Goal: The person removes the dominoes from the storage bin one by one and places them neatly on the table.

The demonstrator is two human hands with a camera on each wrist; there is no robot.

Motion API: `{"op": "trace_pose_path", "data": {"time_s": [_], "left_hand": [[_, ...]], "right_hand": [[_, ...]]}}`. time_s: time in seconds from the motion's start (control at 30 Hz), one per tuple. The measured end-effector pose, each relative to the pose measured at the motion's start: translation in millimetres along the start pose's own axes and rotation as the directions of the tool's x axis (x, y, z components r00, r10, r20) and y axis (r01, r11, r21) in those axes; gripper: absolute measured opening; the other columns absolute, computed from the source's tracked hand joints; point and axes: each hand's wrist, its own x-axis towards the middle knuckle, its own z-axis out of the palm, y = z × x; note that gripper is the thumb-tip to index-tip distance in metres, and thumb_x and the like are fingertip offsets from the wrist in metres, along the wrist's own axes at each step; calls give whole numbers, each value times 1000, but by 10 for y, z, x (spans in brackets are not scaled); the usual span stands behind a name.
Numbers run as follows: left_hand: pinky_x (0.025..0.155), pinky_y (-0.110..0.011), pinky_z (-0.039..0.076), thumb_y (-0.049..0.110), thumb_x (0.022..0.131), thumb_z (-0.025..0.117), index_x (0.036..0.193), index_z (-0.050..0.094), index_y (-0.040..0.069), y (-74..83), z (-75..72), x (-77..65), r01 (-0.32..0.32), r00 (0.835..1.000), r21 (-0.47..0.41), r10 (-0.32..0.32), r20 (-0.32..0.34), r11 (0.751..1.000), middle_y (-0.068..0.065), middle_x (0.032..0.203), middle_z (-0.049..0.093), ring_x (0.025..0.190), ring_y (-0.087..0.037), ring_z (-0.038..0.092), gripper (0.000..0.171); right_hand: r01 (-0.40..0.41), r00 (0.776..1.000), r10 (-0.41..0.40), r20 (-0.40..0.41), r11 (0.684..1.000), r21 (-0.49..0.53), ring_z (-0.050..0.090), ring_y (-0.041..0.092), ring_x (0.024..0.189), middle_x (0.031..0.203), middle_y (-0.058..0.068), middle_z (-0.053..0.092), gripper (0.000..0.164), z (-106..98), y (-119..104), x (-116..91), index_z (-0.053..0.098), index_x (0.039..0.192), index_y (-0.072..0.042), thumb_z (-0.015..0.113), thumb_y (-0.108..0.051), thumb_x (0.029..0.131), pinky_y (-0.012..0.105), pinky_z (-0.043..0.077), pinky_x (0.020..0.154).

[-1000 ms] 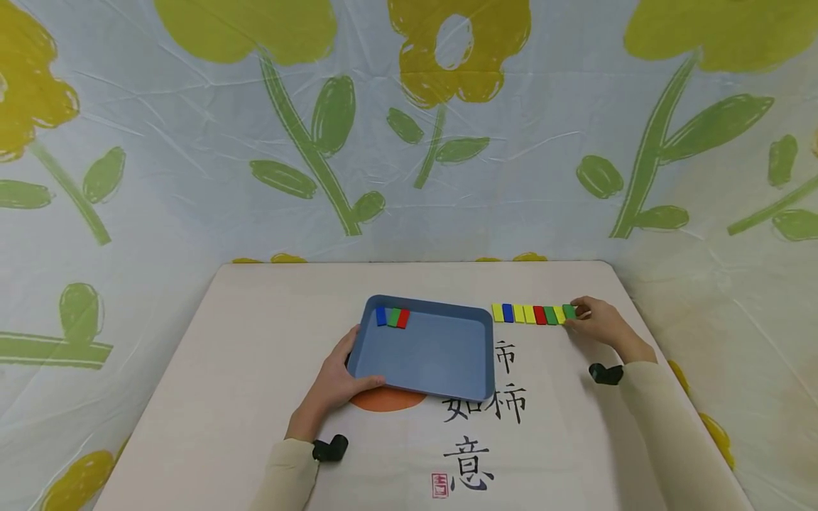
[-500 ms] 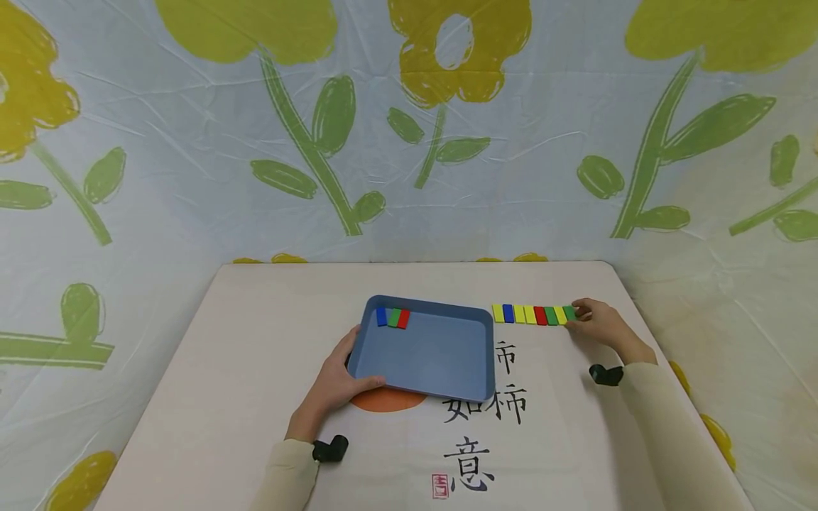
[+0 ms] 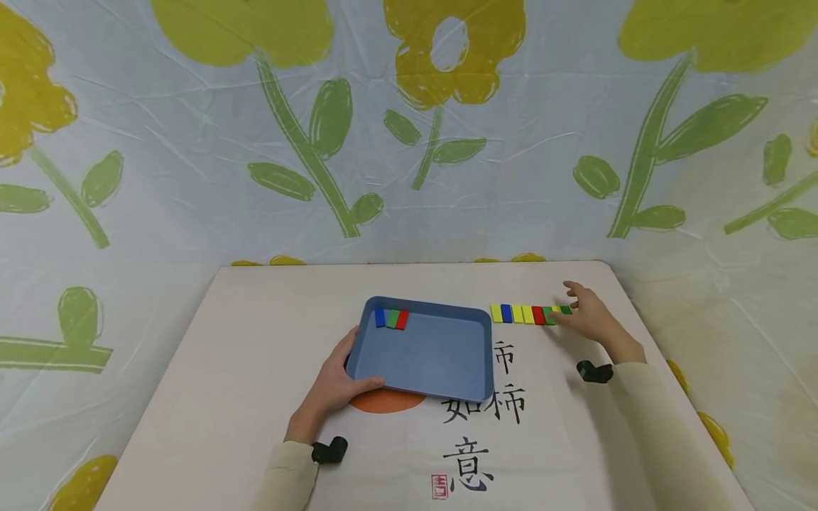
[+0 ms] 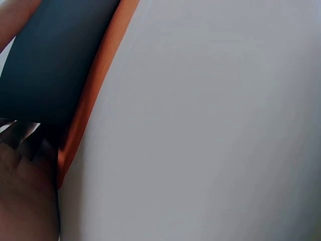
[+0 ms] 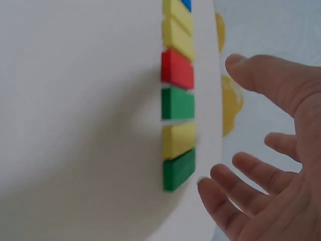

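Observation:
My left hand grips the near left corner of a blue-grey tray, thumb at its near edge. In the left wrist view, part of the tray shows between thumb and fingers. Inside it lie a blue block, a green block and a red block. To its right, a row of flat coloured blocks lies on the table. My right hand hovers at the row's right end, fingers spread. In the right wrist view, the end green block lies apart from the fingers.
The pale table bears black brush characters, a red seal mark and an orange shape partly under the tray. Flower-printed cloth hangs behind and at both sides.
My right hand has let go of the green block at the row's right end; its fingers have spread and it has shifted slightly left. The left hand and tray stay put.

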Motion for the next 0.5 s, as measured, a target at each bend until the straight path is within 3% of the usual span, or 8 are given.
{"op": "trace_pose_path", "data": {"time_s": [0.27,0.5], "left_hand": [[123,-60,28,48,74,91,166,22,23,-6,4,-3,-13,1000,-2,13,-5,1000,1,171,25,157,-29,24,118],[121,-62,29,47,74,91,166,21,25,-18,7,-3,-3,1000,17,3,-10,1000,0,171,25,157,-31,26,118]], "right_hand": [[38,999,-37,-26,998,43,17,57,150,165,38,10,123,15,-445,37,-2,162,6,81,-46,87,74,24,116],[37,998,-36,-49,999,15,3,55,155,170,28,-8,139,136,-797,-9,-14,164,-7,81,-63,79,77,19,116]]}}
